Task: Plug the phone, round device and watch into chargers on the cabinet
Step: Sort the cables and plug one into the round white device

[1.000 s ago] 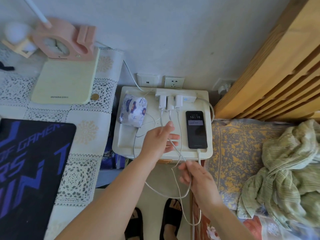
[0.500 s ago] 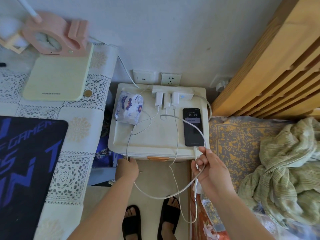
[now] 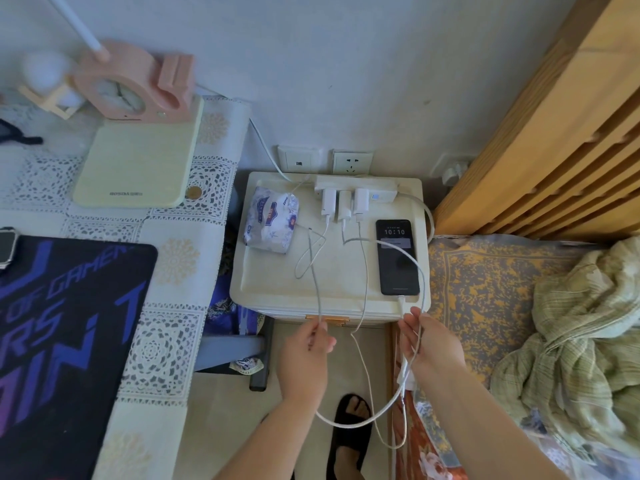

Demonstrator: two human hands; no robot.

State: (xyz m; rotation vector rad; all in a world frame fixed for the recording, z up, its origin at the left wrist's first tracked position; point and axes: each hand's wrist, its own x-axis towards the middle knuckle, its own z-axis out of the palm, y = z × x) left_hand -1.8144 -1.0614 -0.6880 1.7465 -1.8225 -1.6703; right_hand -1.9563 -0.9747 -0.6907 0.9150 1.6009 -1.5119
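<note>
A black phone [image 3: 397, 257] lies on the right side of the white cabinet [image 3: 277, 292], screen lit, with a white cable in its bottom port. Three white chargers [image 3: 344, 203] sit in a power strip [image 3: 381, 188] at the cabinet's back. My left hand [image 3: 306, 344] pinches a thin white cable [image 3: 314, 268] just in front of the cabinet's front edge. My right hand [image 3: 427, 337] holds another white cable [image 3: 401, 251] below the phone; it loops over the phone from the middle charger. A watch [image 3: 6, 247] lies at the desk's far left edge. No round device is visible.
A tissue pack [image 3: 271, 220] lies on the cabinet's left. Left is a desk with lace cloth, dark mouse mat [image 3: 62, 334], pink clock lamp [image 3: 138, 91]. A bed with a green blanket [image 3: 581, 341] and wooden headboard [image 3: 554, 133] lies right. Wall sockets [image 3: 351, 162] sit behind.
My left hand came off the cabinet top, dropped below its front edge, then rose holding the thin cable. My right hand moved right and up with its cable, toward the phone's bottom end.
</note>
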